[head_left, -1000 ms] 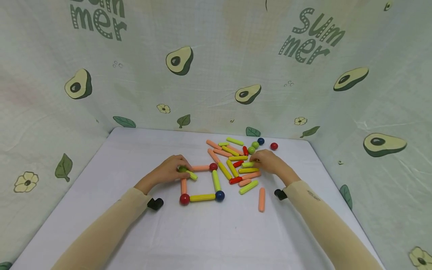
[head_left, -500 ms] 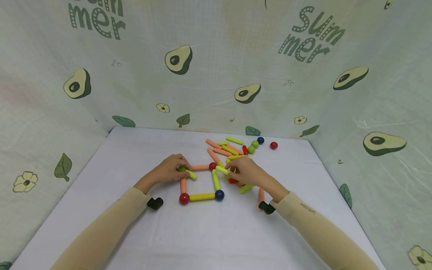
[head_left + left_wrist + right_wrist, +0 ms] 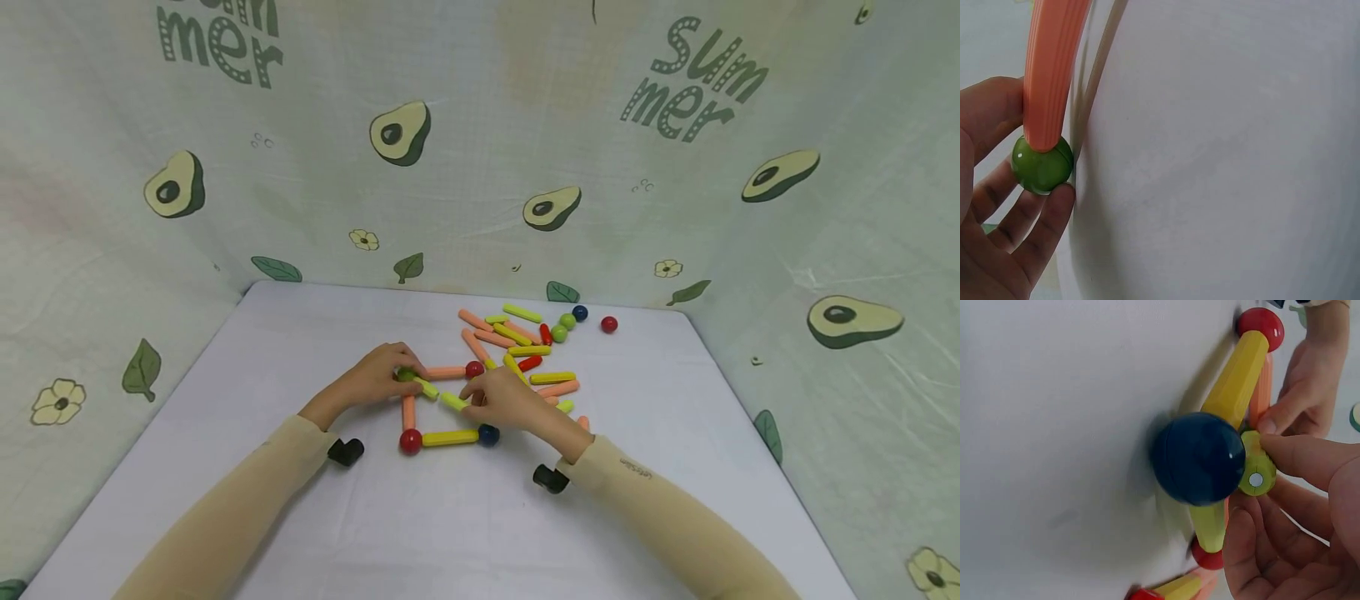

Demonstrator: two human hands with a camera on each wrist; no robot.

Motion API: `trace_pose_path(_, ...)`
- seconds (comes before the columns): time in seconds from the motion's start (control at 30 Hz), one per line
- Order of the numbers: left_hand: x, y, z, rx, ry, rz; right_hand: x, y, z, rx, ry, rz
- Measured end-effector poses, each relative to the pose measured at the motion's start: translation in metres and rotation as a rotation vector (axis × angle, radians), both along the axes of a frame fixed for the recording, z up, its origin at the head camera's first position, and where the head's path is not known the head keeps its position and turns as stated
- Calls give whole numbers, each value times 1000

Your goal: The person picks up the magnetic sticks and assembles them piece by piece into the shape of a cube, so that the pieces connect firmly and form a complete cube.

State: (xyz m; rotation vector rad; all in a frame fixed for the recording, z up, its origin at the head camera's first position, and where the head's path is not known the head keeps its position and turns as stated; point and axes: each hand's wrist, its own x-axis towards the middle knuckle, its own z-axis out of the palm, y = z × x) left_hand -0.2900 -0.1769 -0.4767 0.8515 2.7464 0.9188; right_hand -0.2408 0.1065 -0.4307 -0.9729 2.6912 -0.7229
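Observation:
At the far left corner of a four-sided frame, my left hand (image 3: 378,372) holds a green ball (image 3: 1041,165). A salmon rod (image 3: 1050,69) touches that ball, and a short lime rod (image 3: 427,388) points inward from beneath the left fingers. My right hand (image 3: 506,402) pinches another lime rod (image 3: 453,402) over the frame; its tip is very near the first one, and contact cannot be told. A pale round disc shows on its end in the right wrist view. Red balls (image 3: 410,442), a dark blue ball (image 3: 488,435) and a yellow rod (image 3: 450,438) belong to the frame. The right hand hides its right side.
Beyond the right hand lie several loose salmon, yellow, lime and red rods (image 3: 552,378). Two green balls (image 3: 559,333), a blue ball (image 3: 580,313) and a red ball (image 3: 609,325) stand farther back. A printed curtain (image 3: 465,167) rises behind the white table (image 3: 337,317).
My right hand has taken a lime rod from the loose pile and moved left with it, over the frame to near the left hand. My left hand has stayed in place.

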Motion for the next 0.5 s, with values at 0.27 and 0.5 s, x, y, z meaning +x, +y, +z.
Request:
trace_pose_path(0.27, 0, 0, 1, 5, 6, -7, -1, -11, -7, 17, 12, -36)
trace_pose_path(0.5, -1, -2, 0, 11, 11, -13, 2, -13, -9, 19, -25, -64)
